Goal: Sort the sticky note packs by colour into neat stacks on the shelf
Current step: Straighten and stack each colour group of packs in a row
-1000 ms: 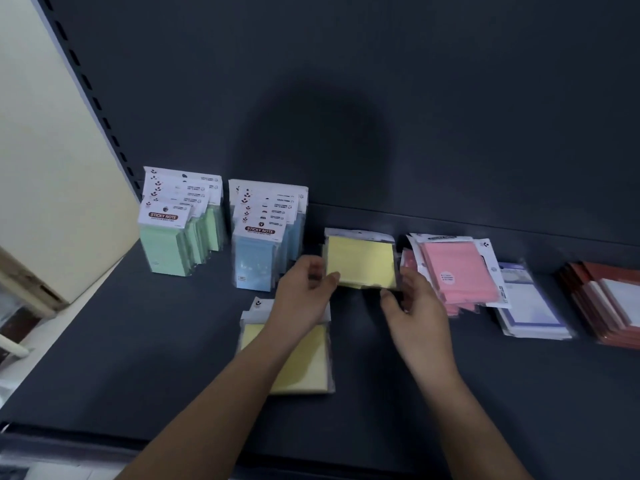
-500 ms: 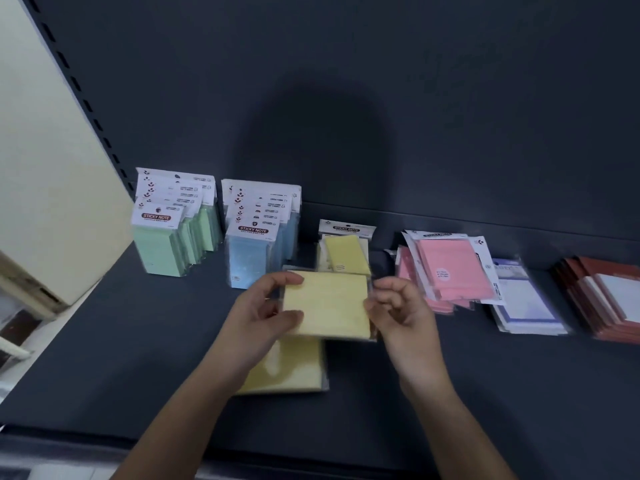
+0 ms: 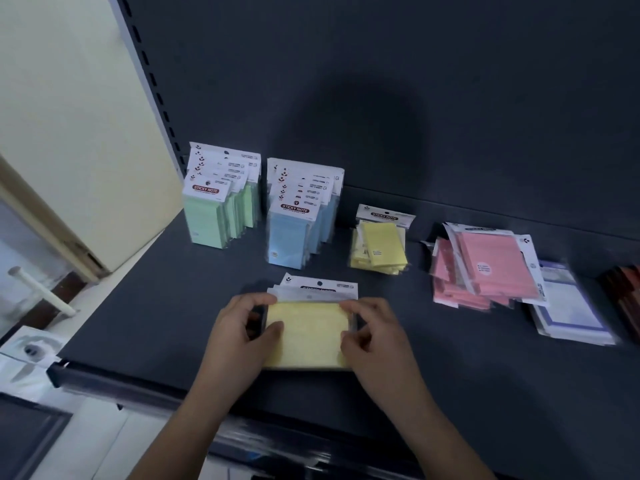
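Note:
A yellow sticky note pack (image 3: pixel 308 336) lies on top of another yellow pack near the front of the dark shelf (image 3: pixel 149 306). My left hand (image 3: pixel 239 337) grips its left edge and my right hand (image 3: pixel 377 337) grips its right edge, thumbs on top. A row of green packs (image 3: pixel 211 220) stands at the back left, with a row of blue packs (image 3: pixel 294 233) beside it. Further right lie smaller yellow packs (image 3: pixel 381 247) and a loose heap of pink packs (image 3: pixel 485 268).
White and purple packs (image 3: pixel 568 306) lie right of the pink heap, and red-brown ones (image 3: pixel 623 289) reach the right edge. The shelf's front lip (image 3: pixel 138 382) runs below my wrists. A cream wall panel (image 3: pixel 69 116) borders the left.
Both hands brought the yellow pack from the back toward the front and set it down on the yellow pack lying there. The view has shifted down and to the left.

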Tool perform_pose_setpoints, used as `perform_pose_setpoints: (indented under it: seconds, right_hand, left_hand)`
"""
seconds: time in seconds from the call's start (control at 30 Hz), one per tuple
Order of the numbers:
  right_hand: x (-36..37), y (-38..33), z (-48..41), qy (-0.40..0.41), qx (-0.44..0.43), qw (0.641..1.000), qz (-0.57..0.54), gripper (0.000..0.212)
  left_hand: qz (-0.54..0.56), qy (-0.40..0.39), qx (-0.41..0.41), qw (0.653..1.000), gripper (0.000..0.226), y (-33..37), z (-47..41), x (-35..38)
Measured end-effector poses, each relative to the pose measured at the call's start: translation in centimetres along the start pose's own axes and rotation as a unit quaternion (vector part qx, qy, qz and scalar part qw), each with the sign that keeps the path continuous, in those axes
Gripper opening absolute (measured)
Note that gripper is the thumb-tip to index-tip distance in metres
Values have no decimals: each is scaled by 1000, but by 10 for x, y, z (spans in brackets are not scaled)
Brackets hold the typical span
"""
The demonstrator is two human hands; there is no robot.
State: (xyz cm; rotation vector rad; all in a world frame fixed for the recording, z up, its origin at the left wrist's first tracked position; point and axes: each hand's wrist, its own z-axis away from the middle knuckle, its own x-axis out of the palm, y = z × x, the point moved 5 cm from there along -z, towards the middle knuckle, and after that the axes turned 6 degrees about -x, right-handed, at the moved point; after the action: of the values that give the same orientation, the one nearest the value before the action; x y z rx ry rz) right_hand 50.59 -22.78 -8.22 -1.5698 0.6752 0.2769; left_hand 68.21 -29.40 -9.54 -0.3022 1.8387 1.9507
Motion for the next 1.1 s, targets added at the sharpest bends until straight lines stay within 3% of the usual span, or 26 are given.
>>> perform_pose_setpoints:
  seconds: [0.17, 0.37, 0.53, 0.7, 0.77, 0.87, 0.97, 1.1]
  right_hand:
    - [-1, 6, 5, 2, 29, 999, 36, 31]
    - [12, 7, 9, -16, 112, 986, -126, 56]
    - [21, 8, 3, -16, 115, 984, -137, 63]
    - [30, 7, -8, -31, 105, 979, -174, 56]
    - [15, 9, -16, 17, 95, 980, -173, 46]
    - [-26, 17, -30, 157, 64, 981, -95, 44]
    - [-49, 26, -41, 217, 67, 973, -42, 44]
    - [-47, 36, -52, 184, 118, 969, -113, 45]
  left_hand:
    - [47, -21, -11, 999, 39, 1, 2, 12]
    - [28, -87, -11, 996, 48, 8, 1, 30]
    - [-7, -80, -44, 996, 55, 1, -6, 25]
    - [-73, -56, -10, 996, 48, 5, -16, 5]
    - [-137, -13, 52, 989, 45, 17, -21, -1]
    - [-106, 19, 129, 986, 36, 47, -26, 7]
    - [-36, -71, 117, 990, 31, 75, -38, 44]
    - [-1, -155, 36, 987, 31, 93, -55, 94]
